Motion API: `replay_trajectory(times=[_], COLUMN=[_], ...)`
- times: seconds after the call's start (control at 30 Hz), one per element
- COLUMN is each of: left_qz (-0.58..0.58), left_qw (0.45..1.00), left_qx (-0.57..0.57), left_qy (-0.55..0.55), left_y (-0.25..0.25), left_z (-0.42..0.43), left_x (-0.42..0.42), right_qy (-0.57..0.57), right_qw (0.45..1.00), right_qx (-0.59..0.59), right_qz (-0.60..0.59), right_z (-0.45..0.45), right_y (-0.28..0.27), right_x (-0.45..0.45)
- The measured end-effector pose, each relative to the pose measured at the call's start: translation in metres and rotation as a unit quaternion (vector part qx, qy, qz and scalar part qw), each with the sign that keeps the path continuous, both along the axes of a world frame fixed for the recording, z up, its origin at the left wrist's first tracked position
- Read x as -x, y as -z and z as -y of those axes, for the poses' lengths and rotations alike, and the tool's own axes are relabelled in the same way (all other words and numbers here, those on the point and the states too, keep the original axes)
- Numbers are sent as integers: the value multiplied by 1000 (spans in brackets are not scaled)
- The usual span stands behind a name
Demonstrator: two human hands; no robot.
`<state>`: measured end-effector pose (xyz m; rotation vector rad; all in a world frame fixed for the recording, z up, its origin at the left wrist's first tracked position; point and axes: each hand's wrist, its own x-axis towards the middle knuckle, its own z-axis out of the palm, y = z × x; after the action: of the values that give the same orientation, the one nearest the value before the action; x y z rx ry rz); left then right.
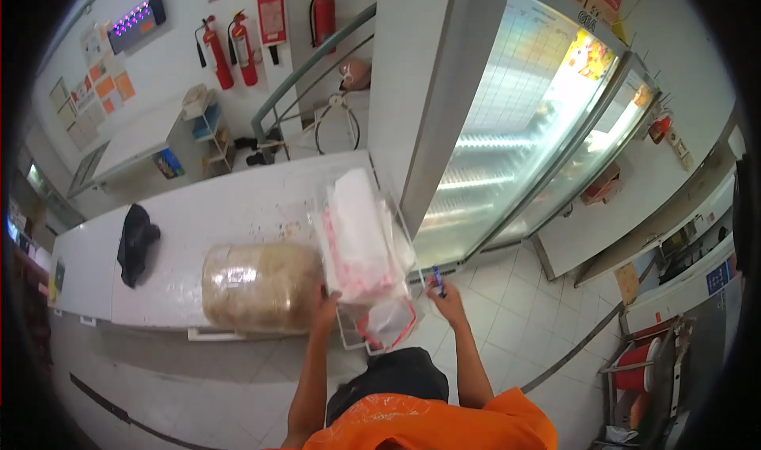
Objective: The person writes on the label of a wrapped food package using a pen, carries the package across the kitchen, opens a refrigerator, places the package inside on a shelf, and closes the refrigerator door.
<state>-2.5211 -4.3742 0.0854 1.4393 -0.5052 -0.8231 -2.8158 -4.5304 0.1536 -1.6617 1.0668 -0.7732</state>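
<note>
My left hand (326,306) is between a brown tape-wrapped bundle (258,287) and a stack of white and clear plastic bags (361,236) with red print. It touches or nearly touches the near left side of the stack; its fingers are small and blurred. The bags lie on a white wire rack (349,340) at the table's right end. A crumpled clear bag with a red edge (388,323) hangs at the near end of the stack. To the right of the rack, my right hand (446,301) is closed on a slim blue pen-like object (437,279).
The long white table (190,212) also bears a black cap-like item (137,244). A lit glass-door fridge (507,133) stands just right of the table. Fire extinguishers (214,53) hang on the back wall. A red reel (636,365) sits at the lower right.
</note>
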Motion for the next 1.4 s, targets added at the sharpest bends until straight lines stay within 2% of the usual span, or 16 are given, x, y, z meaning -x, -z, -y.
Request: replay_trajectory(times=[0.1,0.2,0.23,0.47,0.63,0.77,1.0,1.07,1.1,1.13,1.17,1.2,1.27,1.3,1.37,1.4], left_qz=[-19,-102,-108,-55,-50,-45,-32,-11,129,76,73,69,96,126,304,250], left_qw=[999,990,990,996,995,992,983,969,975,961,946,933,914,910,819,831], left_qx=[7,-33,-13,30,31,47,132,161,107,240,306,348,394,395,478,497], left_qy=[-32,-91,-90,-69,-75,-111,-122,-188,-146,-113,-72,-60,-16,16,90,26], left_y=[-39,-39,-34,-55,-62,-111,-242,-302,-336,-326,-381,-422,-500,-536,-593,-661], left_z=[3,12,15,23,10,-19,-28,-22,-22,0,-10,-6,-8,-7,22,47], left_x=[18,20,19,15,13,25,-19,-27,-43,-77,-73,-71,-64,-60,-116,-125], right_qy=[-72,-91,-94,-118,-124,-92,-104,-102,-98,-177,-245,-227,-295,-321,-215,-279], right_qw=[989,983,968,969,956,971,969,972,971,966,919,928,922,897,915,881], right_qx=[-116,-129,-209,-167,-190,-174,-132,-99,-76,28,8,-2,140,90,106,133], right_qz=[55,94,102,142,187,135,179,188,205,185,309,295,208,291,324,358], right_z=[15,31,33,46,25,10,0,2,15,29,51,61,65,77,78,102], right_y=[17,39,33,51,8,-43,-223,-282,-300,-321,-339,-375,-456,-481,-551,-607], right_x=[-13,-27,-29,-42,-40,-43,-80,-91,-98,-101,-116,-126,-130,-143,-156,-160])
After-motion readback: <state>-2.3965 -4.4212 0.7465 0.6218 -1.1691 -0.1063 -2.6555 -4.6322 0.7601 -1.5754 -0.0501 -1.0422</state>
